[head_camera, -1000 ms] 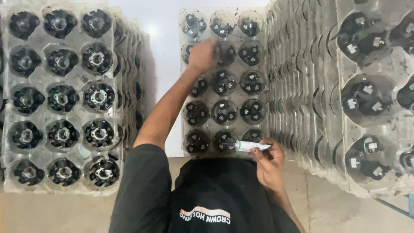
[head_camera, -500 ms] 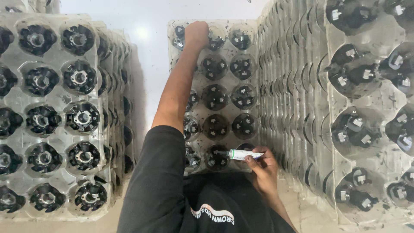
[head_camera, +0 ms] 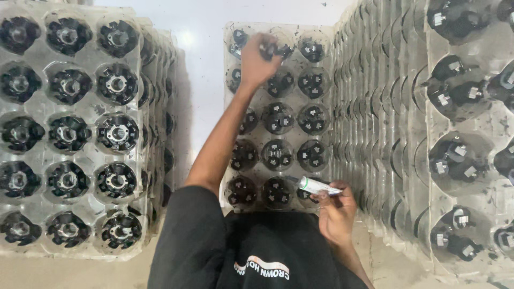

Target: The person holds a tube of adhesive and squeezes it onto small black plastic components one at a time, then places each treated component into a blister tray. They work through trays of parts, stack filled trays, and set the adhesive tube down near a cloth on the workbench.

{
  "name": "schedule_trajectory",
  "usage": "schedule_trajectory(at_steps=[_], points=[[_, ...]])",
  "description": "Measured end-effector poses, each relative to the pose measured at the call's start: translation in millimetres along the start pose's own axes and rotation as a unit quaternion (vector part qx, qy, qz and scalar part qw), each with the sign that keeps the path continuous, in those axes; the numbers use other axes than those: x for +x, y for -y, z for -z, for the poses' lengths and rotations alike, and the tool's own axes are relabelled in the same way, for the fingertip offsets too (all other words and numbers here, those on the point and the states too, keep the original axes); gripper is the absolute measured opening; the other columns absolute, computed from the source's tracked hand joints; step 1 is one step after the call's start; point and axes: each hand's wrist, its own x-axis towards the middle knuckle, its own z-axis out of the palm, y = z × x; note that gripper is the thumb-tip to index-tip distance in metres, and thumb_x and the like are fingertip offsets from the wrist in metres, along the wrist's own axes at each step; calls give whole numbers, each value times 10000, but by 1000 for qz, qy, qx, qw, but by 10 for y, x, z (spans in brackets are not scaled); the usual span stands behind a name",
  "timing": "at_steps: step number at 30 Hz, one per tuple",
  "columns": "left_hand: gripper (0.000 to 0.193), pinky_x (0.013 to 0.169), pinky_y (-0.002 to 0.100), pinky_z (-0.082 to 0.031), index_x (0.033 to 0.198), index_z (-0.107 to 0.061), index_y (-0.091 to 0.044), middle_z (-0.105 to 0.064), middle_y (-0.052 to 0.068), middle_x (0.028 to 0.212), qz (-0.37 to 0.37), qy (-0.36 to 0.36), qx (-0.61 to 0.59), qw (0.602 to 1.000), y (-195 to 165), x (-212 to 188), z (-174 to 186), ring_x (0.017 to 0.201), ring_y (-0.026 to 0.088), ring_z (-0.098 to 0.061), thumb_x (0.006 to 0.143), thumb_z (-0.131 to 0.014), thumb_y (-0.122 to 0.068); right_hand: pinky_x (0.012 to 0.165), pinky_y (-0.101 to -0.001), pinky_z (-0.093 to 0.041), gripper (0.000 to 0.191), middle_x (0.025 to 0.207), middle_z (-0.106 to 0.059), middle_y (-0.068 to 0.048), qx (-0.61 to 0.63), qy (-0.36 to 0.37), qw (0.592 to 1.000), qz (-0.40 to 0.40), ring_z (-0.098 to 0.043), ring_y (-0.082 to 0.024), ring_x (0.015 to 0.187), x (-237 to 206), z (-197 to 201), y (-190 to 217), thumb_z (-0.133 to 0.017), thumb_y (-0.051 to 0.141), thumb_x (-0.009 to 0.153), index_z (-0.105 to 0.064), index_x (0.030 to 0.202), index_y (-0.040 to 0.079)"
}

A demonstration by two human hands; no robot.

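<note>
my left hand (head_camera: 256, 63), fingers curled, grips a black part (head_camera: 267, 51) at the top of the middle tray (head_camera: 278, 32); my right hand (head_camera: 334, 211), lower centre, pinches a white marker (head_camera: 316, 185).

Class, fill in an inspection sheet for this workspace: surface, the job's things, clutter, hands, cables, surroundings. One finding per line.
Surface: pale floor, dusty, bare between the stacks.
Job's things: clear plastic tray with rows of round black parts in its cups; a small white tube with a green band.
Clutter: nothing seen.
Hands: left hand reaches to the tray's far row, fingers closed on or at a black part there, blurred; right hand holds the tube over the near row.
Cables: nothing seen.
Surroundings: stack of filled trays on the left; more tray stacks on the right; the person's black shirt below.
</note>
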Motion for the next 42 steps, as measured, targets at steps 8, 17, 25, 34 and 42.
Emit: schedule_trajectory(at_steps=[8, 17, 25, 34, 42], points=[[537, 815, 255, -585, 1346, -611, -9, -688, 54, 1132, 303, 102, -430, 844, -1037, -2013, 890, 941, 101, -662, 840, -725, 128, 937, -361, -576, 362, 1126, -673, -126, -31, 27, 994, 103, -689, -230, 1012, -92, -442, 294, -763, -63, 918, -541, 1181, 52], [409, 894, 277, -632, 1247, -662, 33, -644, 86, 1260, 167, 77, -410, 893, -2159, -2459, 1469, 1027, 143, -729, 877, -734, 193, 759, -330, -574, 382, 944, -672, -162, -244, 51, 886, 392, -701, -274, 871, -527, -821, 658, -785, -71, 942, -478, 1100, 94], [486, 954, 286, -625, 1335, -644, 39, -640, 97, 1233, 147, 87, -385, 907, -2608, -2534, 1765, 1063, 171, -727, 891, -656, 238, 799, -402, -654, 398, 937, -647, -137, -341, 66, 797, 493, -707, -303, 851, -755, -913, 817, -799, -45, 890, -467, 1049, 106], [472, 983, 288, -628, 1358, -635, 20, -590, 81, 1300, 138, 102, -406, 898, -2638, -2593, 1820, 1129, 148, -693, 933, -643, 226, 773, -393, -670, 380, 950, -654, -132, -370, 100, 767, 515, -713, -285, 862, -837, -925, 783, -835, 75, 931, -475, 1050, 111], [462, 985, 275, -617, 1376, -630, 27, -604, 72, 1265, 156, 131, -401, 893, -2625, -2599, 1833, 1127, 134, -699, 954, -649, 213, 757, -366, -657, 353, 949, -667, -99, -362, 165, 749, 530, -687, -247, 889, -821, -904, 908, -831, 336, 882, -572, 1018, 139]])
